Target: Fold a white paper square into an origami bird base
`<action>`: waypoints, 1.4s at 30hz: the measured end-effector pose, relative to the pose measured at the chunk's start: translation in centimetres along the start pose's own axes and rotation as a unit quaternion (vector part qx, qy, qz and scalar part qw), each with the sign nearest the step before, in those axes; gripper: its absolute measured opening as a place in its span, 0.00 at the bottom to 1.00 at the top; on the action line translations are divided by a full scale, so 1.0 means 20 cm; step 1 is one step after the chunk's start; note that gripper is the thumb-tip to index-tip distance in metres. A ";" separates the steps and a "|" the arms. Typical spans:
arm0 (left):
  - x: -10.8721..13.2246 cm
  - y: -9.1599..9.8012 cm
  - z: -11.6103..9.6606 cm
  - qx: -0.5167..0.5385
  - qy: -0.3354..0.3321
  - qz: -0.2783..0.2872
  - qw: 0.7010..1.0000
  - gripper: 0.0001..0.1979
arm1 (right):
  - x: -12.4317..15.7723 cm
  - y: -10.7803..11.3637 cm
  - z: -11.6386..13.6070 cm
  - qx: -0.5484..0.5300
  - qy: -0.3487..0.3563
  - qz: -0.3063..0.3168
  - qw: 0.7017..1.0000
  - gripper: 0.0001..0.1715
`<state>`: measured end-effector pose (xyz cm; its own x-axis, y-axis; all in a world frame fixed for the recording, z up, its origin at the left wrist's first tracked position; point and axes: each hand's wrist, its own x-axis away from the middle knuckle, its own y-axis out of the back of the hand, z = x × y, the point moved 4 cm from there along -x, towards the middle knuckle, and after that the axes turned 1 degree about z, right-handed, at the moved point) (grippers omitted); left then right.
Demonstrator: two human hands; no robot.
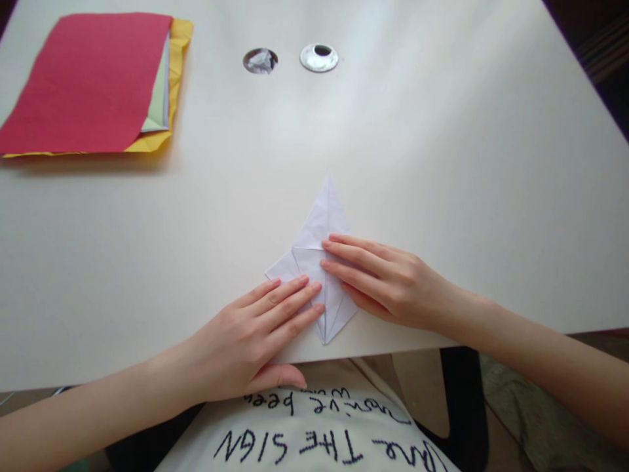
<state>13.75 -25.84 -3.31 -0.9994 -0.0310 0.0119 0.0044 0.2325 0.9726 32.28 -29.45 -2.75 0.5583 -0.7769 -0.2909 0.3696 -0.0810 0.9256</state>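
Note:
A folded white paper (pixel 314 223) lies on the white table near its front edge, one long point toward the far side, a shorter point to the left and another toward me. My left hand (pixel 255 328) rests flat on its lower left part, fingers stretched out, thumb over the table edge. From the right, my right hand (pixel 388 278) lies on the paper's right half, fingers extended, their tips near the centre crease. The paper's right side is partly hidden under that hand.
On the white table (pixel 442 164), a stack with a red sheet (pixel 88 78) on top of yellow and pale green paper lies at the far left. Two round holes, one with a silvery rim (pixel 309 62), are at the far middle. The front edge runs close to my body.

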 end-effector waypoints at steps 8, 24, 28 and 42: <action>0.02 -0.01 -0.05 0.011 -0.004 -0.012 1.000 0.37 | 0.00 0.00 -0.01 -0.001 -0.002 0.000 1.000 0.17; 0.02 0.00 -0.04 0.041 0.001 -0.040 0.998 0.32 | -0.01 0.00 -0.01 -0.003 -0.005 0.002 1.000 0.17; 0.03 0.00 -0.05 0.031 -0.004 -0.033 0.999 0.31 | -0.01 0.00 -0.01 -0.001 -0.003 0.003 1.000 0.16; 0.05 0.00 -0.06 0.050 -0.010 -0.037 0.998 0.28 | -0.01 0.00 -0.01 -0.007 -0.006 0.001 1.000 0.16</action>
<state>12.75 -27.02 -3.09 -0.9974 -0.0326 -0.0639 -0.0711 0.3260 0.9427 32.30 -29.15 -2.77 0.5502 -0.7847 -0.2856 0.3791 -0.0701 0.9227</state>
